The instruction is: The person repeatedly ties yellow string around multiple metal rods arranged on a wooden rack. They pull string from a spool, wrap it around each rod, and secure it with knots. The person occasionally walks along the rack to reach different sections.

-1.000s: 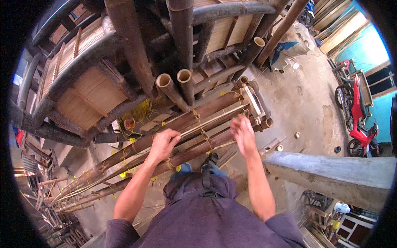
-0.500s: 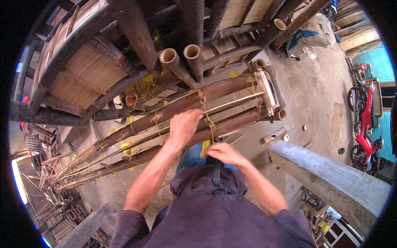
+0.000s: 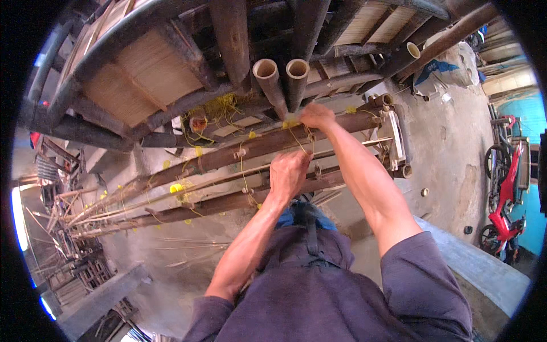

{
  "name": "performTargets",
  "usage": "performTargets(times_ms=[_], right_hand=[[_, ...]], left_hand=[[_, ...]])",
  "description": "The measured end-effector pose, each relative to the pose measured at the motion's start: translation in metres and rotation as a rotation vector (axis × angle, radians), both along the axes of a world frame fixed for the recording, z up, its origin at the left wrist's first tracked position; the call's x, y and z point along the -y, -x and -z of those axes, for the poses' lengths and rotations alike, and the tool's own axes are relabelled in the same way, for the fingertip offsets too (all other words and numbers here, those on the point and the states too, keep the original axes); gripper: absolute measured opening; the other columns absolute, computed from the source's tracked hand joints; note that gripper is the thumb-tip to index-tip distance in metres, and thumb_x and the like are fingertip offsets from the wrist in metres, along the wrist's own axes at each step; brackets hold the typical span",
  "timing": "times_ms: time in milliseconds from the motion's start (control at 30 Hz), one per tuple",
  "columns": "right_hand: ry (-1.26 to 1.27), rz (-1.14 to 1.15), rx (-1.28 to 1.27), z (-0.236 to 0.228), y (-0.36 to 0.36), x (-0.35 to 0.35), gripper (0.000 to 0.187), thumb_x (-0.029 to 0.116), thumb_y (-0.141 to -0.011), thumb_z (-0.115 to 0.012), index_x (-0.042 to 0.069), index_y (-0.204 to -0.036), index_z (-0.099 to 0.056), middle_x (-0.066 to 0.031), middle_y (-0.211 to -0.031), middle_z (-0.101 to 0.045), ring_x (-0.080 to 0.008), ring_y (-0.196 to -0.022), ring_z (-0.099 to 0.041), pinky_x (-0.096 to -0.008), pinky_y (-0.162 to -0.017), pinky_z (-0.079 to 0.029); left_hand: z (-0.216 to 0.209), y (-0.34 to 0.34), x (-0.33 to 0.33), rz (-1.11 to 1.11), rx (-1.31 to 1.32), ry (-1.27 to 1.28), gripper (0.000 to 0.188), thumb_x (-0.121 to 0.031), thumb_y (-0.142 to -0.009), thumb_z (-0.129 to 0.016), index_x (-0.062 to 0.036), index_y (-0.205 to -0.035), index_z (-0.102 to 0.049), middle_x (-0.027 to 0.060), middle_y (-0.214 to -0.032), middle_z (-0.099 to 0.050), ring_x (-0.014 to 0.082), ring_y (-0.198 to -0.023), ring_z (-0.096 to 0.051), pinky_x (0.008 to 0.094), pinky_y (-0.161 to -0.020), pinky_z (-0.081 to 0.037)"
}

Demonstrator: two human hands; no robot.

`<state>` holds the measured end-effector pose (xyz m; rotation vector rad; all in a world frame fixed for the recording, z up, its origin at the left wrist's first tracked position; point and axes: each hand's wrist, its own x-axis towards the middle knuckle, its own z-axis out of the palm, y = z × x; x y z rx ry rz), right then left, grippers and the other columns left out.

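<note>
Across the middle runs a long frame of two dark brown bamboo poles (image 3: 219, 157), with a thin pale bamboo rod (image 3: 259, 169) between them. Over the rod, my left hand (image 3: 289, 172) is closed, back of the hand up; its fingertips are hidden. My right hand (image 3: 317, 115) reaches to the far pole with curled fingers, slightly blurred. Beside its fingers is a small bunch of yellow twine (image 3: 290, 122), and strands run from there down toward my left fingers. Other twine ties (image 3: 242, 153) circle the poles and rod.
Dark bamboo furniture with woven panels (image 3: 142, 77) stands beyond the frame, and two open bamboo ends (image 3: 265, 69) jut toward it. A white end piece (image 3: 394, 137) caps the frame's right end. Farther right are a concrete ledge (image 3: 478, 268) and a red motorcycle (image 3: 504, 196).
My right hand has gone from near my waist up to the far pole, taking the yellow twine along. My left hand has shifted right along the frame, and the view has turned slightly.
</note>
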<state>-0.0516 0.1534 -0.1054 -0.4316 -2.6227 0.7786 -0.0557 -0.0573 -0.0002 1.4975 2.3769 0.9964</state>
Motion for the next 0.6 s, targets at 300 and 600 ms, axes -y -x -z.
performTargets(times_ms=[300, 600], right_hand=[[0.468, -0.383, 0.260, -0.087, -0.122, 0.180, 0.018, 0.023, -0.085, -0.056, 0.007, -0.078, -0.059, -0.0167, -0.074, -0.062, -0.0348, -0.068, -0.062, -0.0465, -0.062, -0.049], [0.279, -0.276, 0.416, -0.079, -0.135, 0.184, 0.016, 0.026, -0.079, -0.055, 0.011, -0.073, -0.059, -0.0091, -0.067, -0.062, -0.0303, -0.067, -0.064, -0.0432, -0.058, -0.051]], left_hand=[[0.007, 0.011, 0.019, -0.125, 0.190, 0.082, 0.027, -0.030, -0.090, -0.055, -0.0060, -0.085, -0.065, 0.0117, -0.079, -0.066, 0.0261, -0.074, -0.064, 0.0369, -0.066, -0.048], [0.070, 0.119, -0.104, -0.108, 1.292, 0.164, 0.039, -0.042, -0.092, -0.048, -0.0088, -0.072, -0.055, -0.0011, -0.059, -0.042, 0.0121, -0.056, -0.042, 0.0298, -0.049, -0.036]])
